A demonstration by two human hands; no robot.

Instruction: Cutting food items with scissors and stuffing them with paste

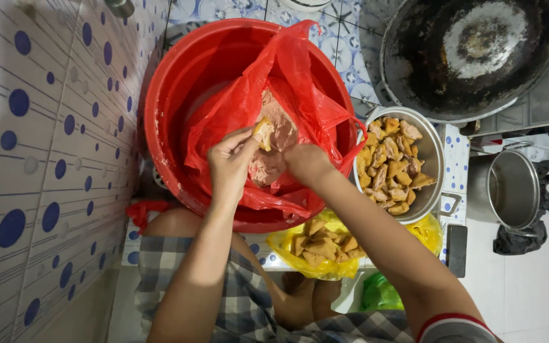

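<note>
Home kitchen, floor-level work area — dotted wall tiles [46, 127], blackened wok [471, 54], steel pots [515, 190], red basin [179, 95] — domestic cooking.

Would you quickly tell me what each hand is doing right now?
Left hand: closed on a piece of fried tofu over the red bag.
Right hand: down in the pinkish paste; its grip cannot be told.

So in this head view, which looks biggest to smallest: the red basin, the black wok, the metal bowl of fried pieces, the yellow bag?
1. Red basin
2. Black wok, partly cut off, so it may rival the basin
3. Metal bowl of fried pieces
4. Yellow bag, partly hidden by an arm
</note>
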